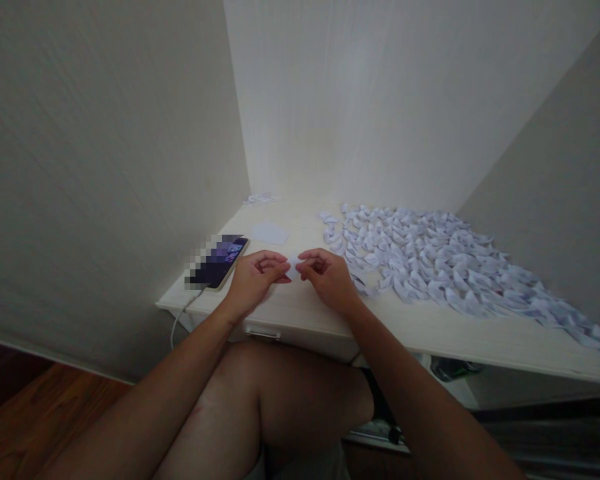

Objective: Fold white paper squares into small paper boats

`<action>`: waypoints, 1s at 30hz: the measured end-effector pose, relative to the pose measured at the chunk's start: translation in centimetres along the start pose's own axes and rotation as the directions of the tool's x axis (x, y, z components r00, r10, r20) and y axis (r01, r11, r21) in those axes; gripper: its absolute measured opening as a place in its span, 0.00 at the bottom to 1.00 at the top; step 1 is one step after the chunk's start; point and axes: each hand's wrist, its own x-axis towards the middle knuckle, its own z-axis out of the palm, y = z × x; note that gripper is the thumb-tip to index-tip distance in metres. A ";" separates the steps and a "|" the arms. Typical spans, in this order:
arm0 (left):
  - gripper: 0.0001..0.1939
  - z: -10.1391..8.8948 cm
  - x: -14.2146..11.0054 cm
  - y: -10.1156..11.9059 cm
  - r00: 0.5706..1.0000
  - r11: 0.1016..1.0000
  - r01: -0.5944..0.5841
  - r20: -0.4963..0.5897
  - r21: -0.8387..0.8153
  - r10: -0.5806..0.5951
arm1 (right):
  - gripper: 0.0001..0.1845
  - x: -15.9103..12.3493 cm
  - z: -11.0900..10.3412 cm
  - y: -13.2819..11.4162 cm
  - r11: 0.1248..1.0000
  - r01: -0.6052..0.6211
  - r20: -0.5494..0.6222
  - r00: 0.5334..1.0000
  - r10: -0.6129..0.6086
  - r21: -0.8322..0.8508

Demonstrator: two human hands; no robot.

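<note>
Between my two hands, a little above the desk, is a small piece of white paper (293, 268). My left hand (260, 275) pinches its left side with thumb and fingertips. On the other side my right hand (326, 272) grips it the same way, fingers curled. Much of the paper is hidden behind the fingers, so its exact shape is unclear. Just beyond my left hand lies a flat white sheet of paper (270, 233). A wide spread of folded white paper pieces (420, 260) covers the desk to the right of my right hand.
A phone (220, 262) with its screen lit rests at the desk's left edge, a white cable (176, 327) running down from it. Small paper scraps (261, 199) lie in the far left corner. Walls enclose the desk (300, 310); a drawer handle (263, 335) is in front.
</note>
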 end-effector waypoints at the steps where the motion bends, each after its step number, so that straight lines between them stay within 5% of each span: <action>1: 0.17 0.0 0.0 0.0 1.000 1.000 -0.021 0.018 0.004 0.021 | 0.08 0.0 0.0 0.0 1.000 0.001 0.000 1.000 -0.001 -0.001; 7: 0.15 0.3 -0.5 0.7 0.986 0.980 -0.094 0.151 0.176 0.068 | 0.07 -0.1 -0.3 -0.2 1.000 0.007 0.028 1.000 -0.007 0.003; 17: 0.19 -0.2 -0.5 1.2 0.992 0.983 -0.062 0.117 0.171 0.042 | 0.08 -0.1 -0.6 -0.1 0.996 0.085 0.100 0.992 -0.082 -0.027; 30: 0.10 -0.8 -0.2 0.8 0.945 0.824 -0.326 0.182 0.463 0.272 | 0.04 -0.2 -0.5 -0.4 0.946 0.204 0.044 0.979 -0.199 -0.254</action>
